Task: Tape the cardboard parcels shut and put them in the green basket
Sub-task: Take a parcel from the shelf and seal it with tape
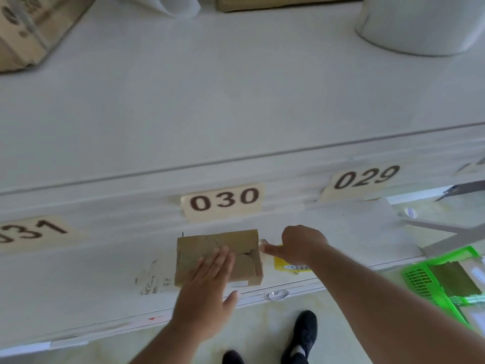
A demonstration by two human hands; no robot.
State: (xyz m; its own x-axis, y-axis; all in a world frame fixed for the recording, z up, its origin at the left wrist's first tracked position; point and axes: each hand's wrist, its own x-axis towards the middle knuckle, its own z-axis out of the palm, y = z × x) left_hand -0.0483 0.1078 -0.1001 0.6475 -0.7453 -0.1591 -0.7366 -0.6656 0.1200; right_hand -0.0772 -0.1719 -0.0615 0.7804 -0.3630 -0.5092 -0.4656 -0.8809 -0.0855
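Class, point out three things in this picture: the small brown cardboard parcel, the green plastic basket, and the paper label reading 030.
Small brown cardboard parcel [244,261]: head view, on its creased top flap.
Green plastic basket [417,281]: head view, on its slotted near wall.
Paper label reading 030 [224,199]: head view, on the middle digit.

- We've got two bare forearms coming in from the bottom, no sleeves anywhere we can see.
- Left hand and right hand: no gloves, and we can't spot any rings, watch or wristband.
- Down on the floor there's a pair of black shoes, plain and dark all over, bit blurry so no laces or logos we can make out.
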